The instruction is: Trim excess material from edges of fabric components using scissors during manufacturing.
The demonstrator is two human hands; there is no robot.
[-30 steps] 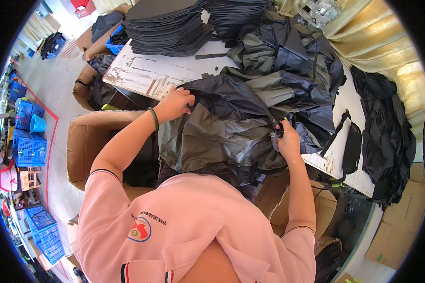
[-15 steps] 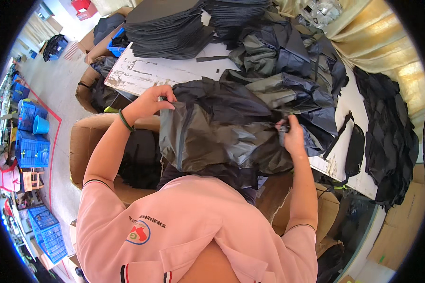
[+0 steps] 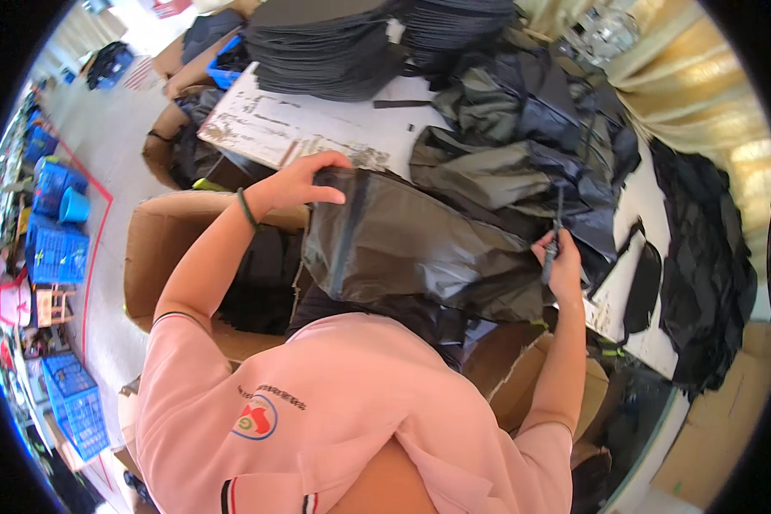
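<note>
Apparently, spreading is in hand: the left hand (image 3: 304,182) pinches the olive fabric panel (image 3: 411,248) by its far-left corner, along the near side of the white table (image 3: 295,124), while the right hand (image 3: 564,267) grips scissors (image 3: 552,250), calling for careful blade control next.

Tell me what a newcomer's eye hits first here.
First, the shiny dark fabric spread before the person, left hand at its upper-left corner, right hand gripping a slim dark tool by its right end. Then the black sheet stack on the white table, and the gold curtain at upper right.
</note>
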